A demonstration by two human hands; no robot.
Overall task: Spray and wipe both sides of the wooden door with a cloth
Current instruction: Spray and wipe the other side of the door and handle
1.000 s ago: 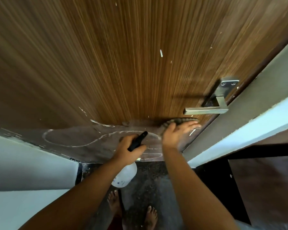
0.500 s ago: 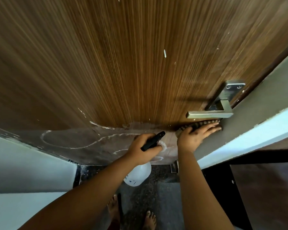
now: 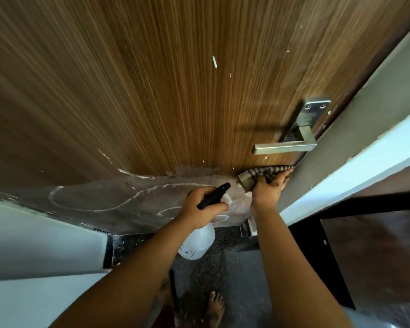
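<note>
Here my right hand (image 3: 269, 189) presses the cloth (image 3: 262, 175) against the door (image 3: 175, 91) below the handle (image 3: 285, 147); firm, overlapping strokes serve best, while my left hand (image 3: 202, 207) grips the spray bottle (image 3: 197, 242).

My right hand (image 3: 269, 189) covers part of the cloth (image 3: 260, 174), my left hand (image 3: 202, 208) hides the neck of the spray bottle (image 3: 197, 242) — only the black trigger and white belly show — and the door (image 3: 175, 91) runs off the top edge.
</note>
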